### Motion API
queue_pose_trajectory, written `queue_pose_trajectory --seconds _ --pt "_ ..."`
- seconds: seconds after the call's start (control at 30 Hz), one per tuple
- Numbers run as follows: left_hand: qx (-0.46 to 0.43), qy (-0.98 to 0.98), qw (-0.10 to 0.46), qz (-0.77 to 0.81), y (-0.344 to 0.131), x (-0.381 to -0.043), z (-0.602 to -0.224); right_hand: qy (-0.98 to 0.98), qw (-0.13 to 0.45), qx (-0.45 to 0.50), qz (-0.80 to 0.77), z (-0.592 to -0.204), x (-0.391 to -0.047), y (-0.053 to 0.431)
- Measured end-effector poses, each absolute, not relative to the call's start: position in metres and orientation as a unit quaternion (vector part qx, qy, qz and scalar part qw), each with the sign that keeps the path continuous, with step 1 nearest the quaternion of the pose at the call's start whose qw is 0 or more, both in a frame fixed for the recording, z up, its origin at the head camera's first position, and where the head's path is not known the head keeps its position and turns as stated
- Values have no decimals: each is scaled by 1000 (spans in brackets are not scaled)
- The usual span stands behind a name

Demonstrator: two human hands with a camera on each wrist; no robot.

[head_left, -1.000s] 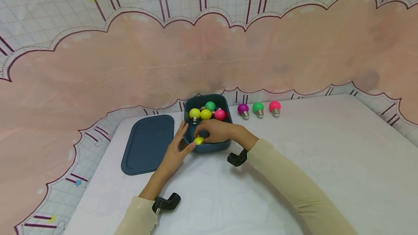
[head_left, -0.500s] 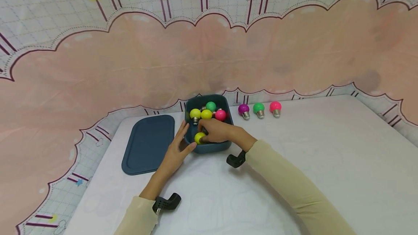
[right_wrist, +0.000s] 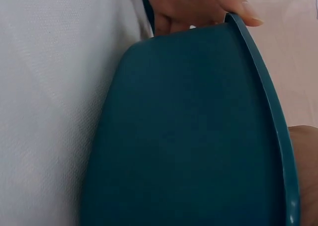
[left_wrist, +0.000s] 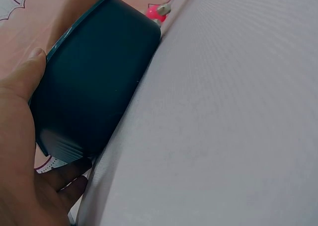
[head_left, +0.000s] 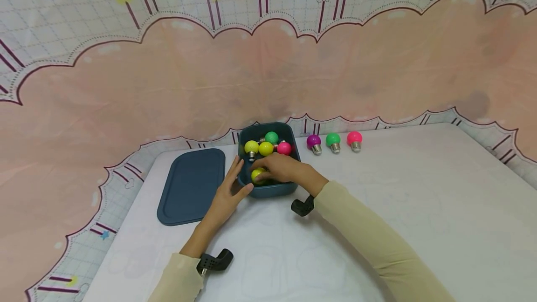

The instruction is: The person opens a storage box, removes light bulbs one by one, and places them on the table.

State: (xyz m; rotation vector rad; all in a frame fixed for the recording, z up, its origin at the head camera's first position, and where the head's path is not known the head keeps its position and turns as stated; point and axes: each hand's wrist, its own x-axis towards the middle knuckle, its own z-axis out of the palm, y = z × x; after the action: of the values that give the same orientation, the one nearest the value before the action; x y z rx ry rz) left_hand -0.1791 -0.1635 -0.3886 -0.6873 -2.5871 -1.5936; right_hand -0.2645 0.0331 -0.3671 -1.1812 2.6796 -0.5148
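A dark blue-green plastic box (head_left: pixel 272 192) holds several round coloured light bulbs with metal screw bases. Toward its back lie two yellow bulbs (head_left: pixel 265 148), a green bulb (head_left: pixel 271 137) and a pink bulb (head_left: pixel 284 147). My right hand (head_left: pixel 282 168) reaches inside over the front wall, thumb and fingers about another yellow light bulb (head_left: pixel 256 174) near the front left; its base is hidden. Straight fingers of my left hand (head_left: pixel 223 202) rest along the box's left side, the thumb at its front corner. Only the outer wall (right_wrist: pixel 184 126) fills the right wrist view.
On the white table (head_left: pixel 335 246), right of the box, a purple bulb (head_left: pixel 313 141), a green bulb (head_left: pixel 333 140) and a pink bulb (head_left: pixel 354 138) stand in a row. A flat dark blue lid (head_left: pixel 190 188) lies to the left. A patterned cloth (head_left: pixel 189 83) hangs behind.
Inside the box, the right hand has shifted the front yellow light bulb slightly back, and more of it came into sight. The left hand has stayed at the box's corner.
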Motion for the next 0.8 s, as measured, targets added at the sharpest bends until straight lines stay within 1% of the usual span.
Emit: queue_pose_trajectory --seconds 0.23,0.4,0.57,0.7,0.8 --pt "-219 -835 16 -505 -164 -180 -389 898 108 -389 -176 -368 -265 34" --pt "-216 -836 15 -504 -164 -179 -388 897 98 -384 -196 -367 -265 36" --pt "-212 -838 16 -502 -163 -178 -387 887 58 -386 -249 -361 -261 42" --pt "-212 -840 21 -499 -162 -177 -386 873 8 -385 -298 -358 -259 53" --pt "-212 -841 25 -497 -162 -177 -387 874 -35 -363 -322 -356 -259 64"
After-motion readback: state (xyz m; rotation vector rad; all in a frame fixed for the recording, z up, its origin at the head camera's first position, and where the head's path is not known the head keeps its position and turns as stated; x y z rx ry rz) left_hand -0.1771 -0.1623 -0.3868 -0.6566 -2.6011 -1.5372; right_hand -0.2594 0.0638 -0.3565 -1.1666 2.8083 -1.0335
